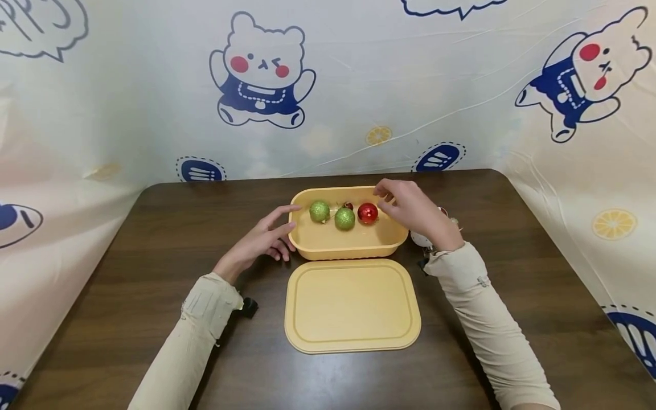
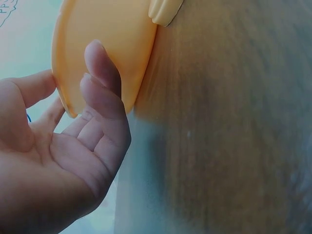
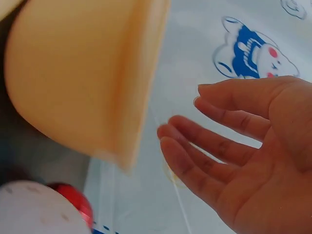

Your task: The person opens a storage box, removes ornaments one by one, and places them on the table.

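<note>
A yellow plastic box (image 1: 333, 245) holds two glittery green Christmas balls (image 1: 319, 211), a shiny red ball (image 1: 367, 213) and a small dark red one (image 1: 348, 205). At the box's left end is my left hand (image 1: 263, 236), its fingertips on the rim; the left wrist view shows the thumb and fingers spread about the wall. My right hand (image 1: 410, 208) hovers over the right end, fingers loosely bent and nothing in them. In the right wrist view this hand (image 3: 234, 151) is apart from the box wall (image 3: 68, 73).
A yellow lid (image 1: 352, 306) lies flat in front of the box. Right of the box, partly hidden by my right wrist, are a white ball (image 1: 420, 239) and other ornaments; the right wrist view shows a red ball (image 3: 78, 200) there. A printed cloth (image 1: 348, 74) hangs behind the dark wooden table (image 1: 154, 256).
</note>
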Demonstrator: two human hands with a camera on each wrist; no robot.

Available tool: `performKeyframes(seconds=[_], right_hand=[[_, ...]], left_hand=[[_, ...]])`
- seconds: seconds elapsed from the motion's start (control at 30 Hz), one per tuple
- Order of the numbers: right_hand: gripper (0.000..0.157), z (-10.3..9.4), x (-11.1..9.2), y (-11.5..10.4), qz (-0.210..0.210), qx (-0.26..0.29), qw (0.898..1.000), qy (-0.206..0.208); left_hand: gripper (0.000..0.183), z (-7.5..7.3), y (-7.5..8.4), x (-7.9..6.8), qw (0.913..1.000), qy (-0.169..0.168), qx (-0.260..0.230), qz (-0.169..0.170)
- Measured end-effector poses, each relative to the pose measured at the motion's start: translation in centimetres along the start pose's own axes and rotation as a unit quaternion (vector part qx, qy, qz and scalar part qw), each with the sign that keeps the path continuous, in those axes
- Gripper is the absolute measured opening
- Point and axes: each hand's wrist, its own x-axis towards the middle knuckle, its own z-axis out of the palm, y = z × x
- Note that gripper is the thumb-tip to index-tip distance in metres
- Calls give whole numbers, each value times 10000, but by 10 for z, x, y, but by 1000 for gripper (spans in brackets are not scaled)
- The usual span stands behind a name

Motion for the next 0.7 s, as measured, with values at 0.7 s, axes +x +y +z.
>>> performKeyframes(seconds=[0.7], right_hand=[[31, 58, 12, 15, -494, -764, 9958, -55]], left_hand=[[50, 2, 0, -1, 10000, 9, -29, 38]])
